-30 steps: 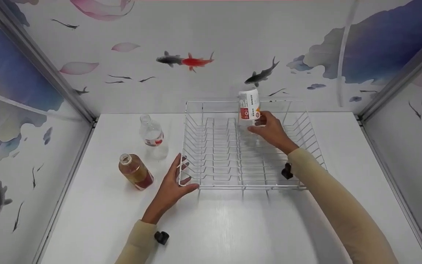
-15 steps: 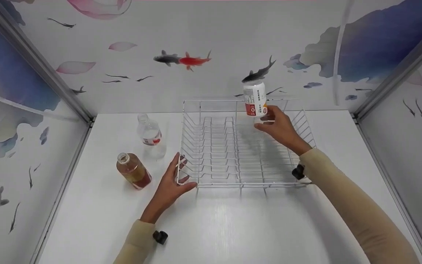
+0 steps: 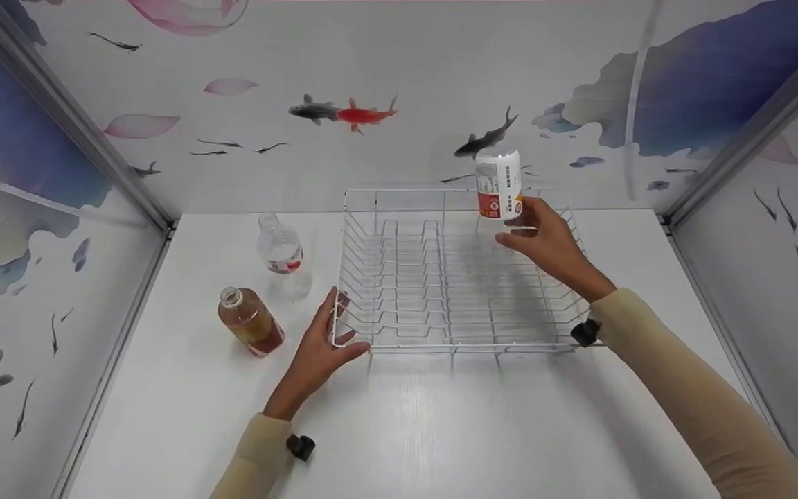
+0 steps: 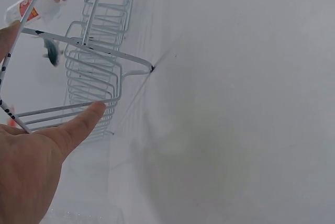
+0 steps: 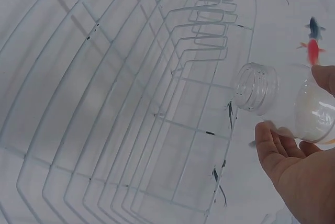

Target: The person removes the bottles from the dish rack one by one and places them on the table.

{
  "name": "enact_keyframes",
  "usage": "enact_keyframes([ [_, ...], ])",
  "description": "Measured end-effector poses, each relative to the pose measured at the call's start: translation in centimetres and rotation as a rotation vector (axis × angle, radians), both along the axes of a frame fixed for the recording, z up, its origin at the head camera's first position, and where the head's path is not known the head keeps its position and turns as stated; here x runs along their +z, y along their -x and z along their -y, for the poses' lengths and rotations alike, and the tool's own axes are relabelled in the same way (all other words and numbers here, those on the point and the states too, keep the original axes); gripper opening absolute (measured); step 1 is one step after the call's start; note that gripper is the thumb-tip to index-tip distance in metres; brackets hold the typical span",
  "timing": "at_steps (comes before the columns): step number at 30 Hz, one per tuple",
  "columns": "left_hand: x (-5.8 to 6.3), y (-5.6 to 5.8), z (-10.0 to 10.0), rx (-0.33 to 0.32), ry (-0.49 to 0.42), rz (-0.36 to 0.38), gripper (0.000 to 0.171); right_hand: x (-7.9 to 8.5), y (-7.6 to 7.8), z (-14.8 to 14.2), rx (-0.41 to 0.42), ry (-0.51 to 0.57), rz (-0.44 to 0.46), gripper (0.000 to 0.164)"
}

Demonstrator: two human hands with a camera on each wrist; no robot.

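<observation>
My right hand [image 3: 548, 242] holds a clear plastic bottle [image 3: 499, 184] upside down above the right half of a white wire dish rack [image 3: 454, 346]. Thumb and fingers pinch it near the neck, and its label is white and red. In the right wrist view the bare threaded mouth [image 5: 256, 88] shows, without a cap. My left hand [image 3: 319, 353] grips the rack's front left corner, its thumb along the front rim and its fingers round the left side. The left wrist view shows that thumb [image 4: 78, 130] against the wires.
Left of the rack stand a clear bottle [image 3: 281, 253] with a red and white label and an amber bottle [image 3: 252, 322], both uncapped. White panels [image 3: 371, 159] painted with fish enclose the white table [image 3: 413, 430] at the back and sides.
My right hand has moved the upside-down bottle to the right and a little up above the rack. My left hand has kept its grip on the rack's corner.
</observation>
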State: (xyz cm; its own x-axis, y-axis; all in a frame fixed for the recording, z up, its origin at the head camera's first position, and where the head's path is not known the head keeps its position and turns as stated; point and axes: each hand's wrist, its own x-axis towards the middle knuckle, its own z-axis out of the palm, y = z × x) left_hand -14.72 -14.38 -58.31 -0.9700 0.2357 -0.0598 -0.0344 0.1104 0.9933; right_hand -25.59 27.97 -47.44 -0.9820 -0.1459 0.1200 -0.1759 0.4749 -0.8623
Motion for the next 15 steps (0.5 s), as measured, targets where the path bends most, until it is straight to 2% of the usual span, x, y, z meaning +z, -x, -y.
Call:
enact_keyframes([
  [15,0.0,-0.1,0.1,-0.005,0.009,0.000,0.131,2.1,-2.3,-1.3,0.020,-0.009,-0.023,0.078],
])
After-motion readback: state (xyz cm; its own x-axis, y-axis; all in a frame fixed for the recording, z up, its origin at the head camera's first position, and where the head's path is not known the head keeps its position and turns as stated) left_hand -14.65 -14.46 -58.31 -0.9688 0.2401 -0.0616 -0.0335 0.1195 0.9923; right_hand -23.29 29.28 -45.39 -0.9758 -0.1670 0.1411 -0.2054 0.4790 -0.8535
